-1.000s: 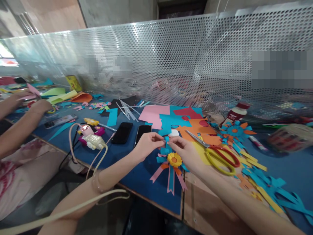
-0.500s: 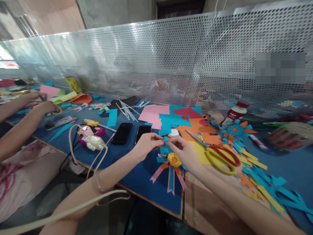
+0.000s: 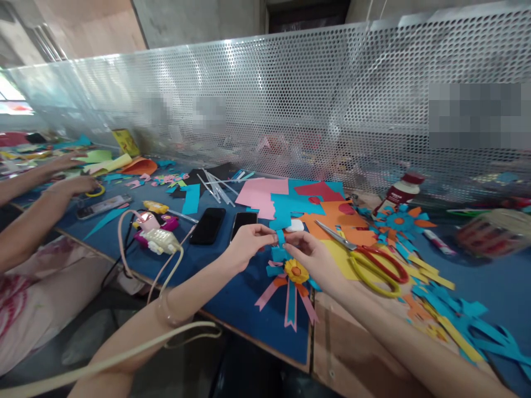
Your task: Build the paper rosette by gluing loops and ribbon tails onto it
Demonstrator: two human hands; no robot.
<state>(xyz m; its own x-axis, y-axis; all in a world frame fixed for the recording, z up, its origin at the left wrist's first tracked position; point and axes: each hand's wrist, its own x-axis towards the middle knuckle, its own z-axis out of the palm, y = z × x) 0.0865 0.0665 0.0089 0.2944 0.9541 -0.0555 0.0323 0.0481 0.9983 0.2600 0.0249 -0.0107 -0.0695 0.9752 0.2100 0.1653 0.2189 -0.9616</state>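
My left hand and my right hand meet over a paper rosette, both pinching a small blue paper strip between thumb and fingers. The rosette has a yellow flower with an orange centre, blue petals, and pink and blue ribbon tails hanging toward the table's front edge. It lies on the blue table cover.
Red-and-yellow scissors lie right of my right hand. Two black phones and a glue gun with its cord lie at left. Coloured paper sheets, a glue bottle and a perforated metal screen stand behind. Another person's arms work at far left.
My hands stay pinched on the blue strip, shifting it slightly. The other person's hands at far left have put down the pink paper and moved lower.
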